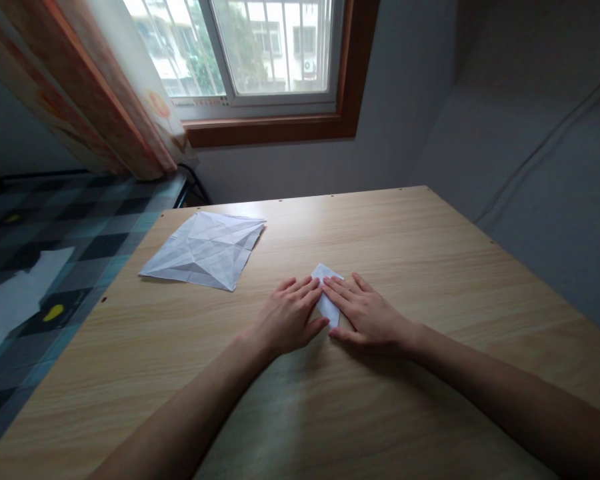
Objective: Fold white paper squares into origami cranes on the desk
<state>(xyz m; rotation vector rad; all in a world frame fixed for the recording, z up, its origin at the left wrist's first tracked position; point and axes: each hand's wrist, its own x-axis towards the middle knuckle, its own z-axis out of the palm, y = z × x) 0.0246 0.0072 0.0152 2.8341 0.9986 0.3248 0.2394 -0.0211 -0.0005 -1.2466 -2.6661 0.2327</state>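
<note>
The left hand (pixel 295 315) and right hand (pixel 367 313) lie open and palm-down over the small folded paper (pixel 329 308) on the table (pixel 455 267). Fingers are nearly straight and reach inward, fingertips on the paper from either side; neither hand grips it. Both thumbs point toward its near end, close to each other. Well apart, near the table's far left corner, a larger creased sheet (pixel 207 248) lies spread out. More paper (pixel 17 303) rests on the checked cloth (pixel 105 213) at left.
</note>
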